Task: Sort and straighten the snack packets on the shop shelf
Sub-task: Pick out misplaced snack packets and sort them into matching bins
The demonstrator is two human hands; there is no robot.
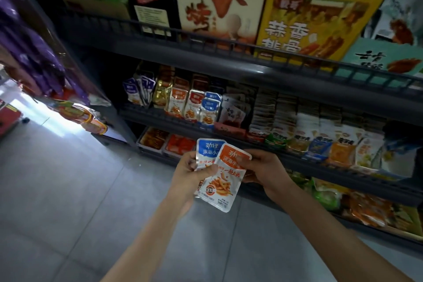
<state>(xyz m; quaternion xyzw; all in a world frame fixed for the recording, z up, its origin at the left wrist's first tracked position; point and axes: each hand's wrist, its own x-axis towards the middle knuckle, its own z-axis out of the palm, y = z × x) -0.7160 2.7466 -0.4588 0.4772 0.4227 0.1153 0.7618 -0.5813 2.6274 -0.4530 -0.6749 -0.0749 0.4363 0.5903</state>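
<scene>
1. The left hand (191, 173) is closing its fingers and thumb around the lower part of two packets, held out in front of the shelf above the grey floor (68, 190).
2. The blue-topped packet (207, 149) is sitting at the back, mostly covered, with only its upper half showing.
3. The orange-topped packet (225, 181) is lying over it, tilted a little (its printed face is turned toward the camera).
4. The right hand (263, 168) is pinching the orange packet's upper right edge, fingers closed on it.
5. On the middle shelf (160, 113), orange and blue packets of the same kind are standing in neighbouring rows, just left of a long run of tightly stacked packets (297, 126).
6. The step appears to be the sorting itself: separating two colours picked up together. The next move probably calls for peeling the orange one free and standing each upright in its matching row.
</scene>
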